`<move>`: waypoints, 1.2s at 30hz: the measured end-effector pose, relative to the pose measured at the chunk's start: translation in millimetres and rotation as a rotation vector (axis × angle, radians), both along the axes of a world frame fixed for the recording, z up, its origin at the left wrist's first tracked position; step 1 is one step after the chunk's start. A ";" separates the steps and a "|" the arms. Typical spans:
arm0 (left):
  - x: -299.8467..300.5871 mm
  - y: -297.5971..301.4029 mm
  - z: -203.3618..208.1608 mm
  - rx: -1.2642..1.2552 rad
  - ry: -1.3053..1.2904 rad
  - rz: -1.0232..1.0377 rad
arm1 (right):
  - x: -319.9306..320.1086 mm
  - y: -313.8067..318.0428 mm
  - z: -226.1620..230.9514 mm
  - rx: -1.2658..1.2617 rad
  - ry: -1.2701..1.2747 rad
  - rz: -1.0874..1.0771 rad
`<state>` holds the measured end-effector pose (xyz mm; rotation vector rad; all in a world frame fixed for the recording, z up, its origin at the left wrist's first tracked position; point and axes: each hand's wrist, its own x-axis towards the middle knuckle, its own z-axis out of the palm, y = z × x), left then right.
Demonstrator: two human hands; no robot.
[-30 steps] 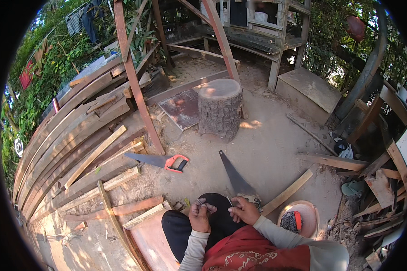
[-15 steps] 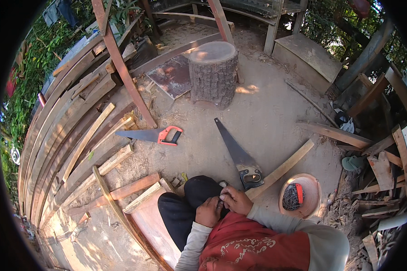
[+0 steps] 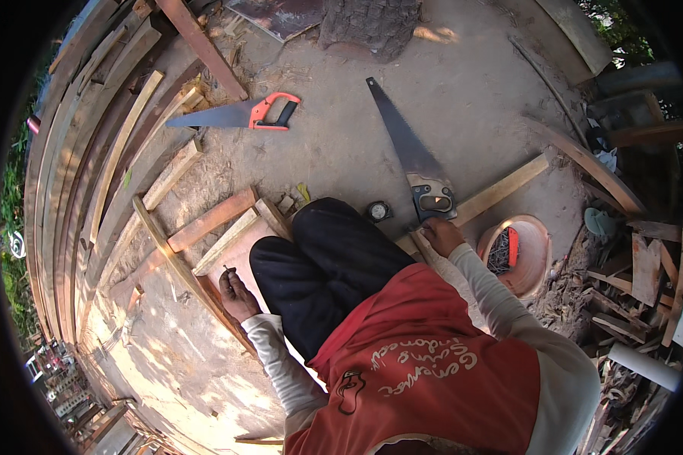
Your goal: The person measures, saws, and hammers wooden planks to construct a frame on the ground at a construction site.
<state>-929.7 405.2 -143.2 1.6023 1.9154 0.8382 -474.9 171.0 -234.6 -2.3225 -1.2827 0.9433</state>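
Observation:
My left hand (image 3: 237, 294) is beside my left knee, over the wooden frame with a pale panel. Its fingers are pinched on a thin dark piece that looks like a nail (image 3: 228, 268). Beyond my right thigh, my right hand (image 3: 442, 235) reaches down with curled fingers, at the end of a pale wooden strip (image 3: 440, 262) and just below the handle of a handsaw (image 3: 431, 196). What those fingers grip is hidden. A round tape measure (image 3: 379, 211) lies on the ground near my knees.
An orange-handled saw (image 3: 269, 111) lies farther left. To the right, a round basin (image 3: 537, 258) holds nails and a red-orange item. Long planks (image 3: 91, 152) line the left, scrap wood (image 3: 645, 273) the right. A tree stump (image 3: 368, 30) stands ahead.
My hands, together at my lap before, have parted: the left went left, the right reached toward the saw handle. The view tilted down, and the tape measure now shows fully.

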 end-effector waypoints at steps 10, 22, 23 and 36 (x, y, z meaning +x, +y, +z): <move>16.8 106.2 -59.9 0.124 0.218 -0.056 | -40.9 7.9 -39.5 -0.219 -0.171 0.027; 33.4 188.6 -132.6 -0.218 0.608 -0.306 | -19.7 185.8 -27.2 0.171 0.169 -0.153; 39.3 190.1 -129.4 -0.266 0.627 -0.345 | -11.0 204.8 -44.5 0.190 0.100 -0.120; 43.9 174.9 -112.4 -0.049 0.456 -0.449 | -7.7 313.6 -100.3 0.306 -0.473 0.332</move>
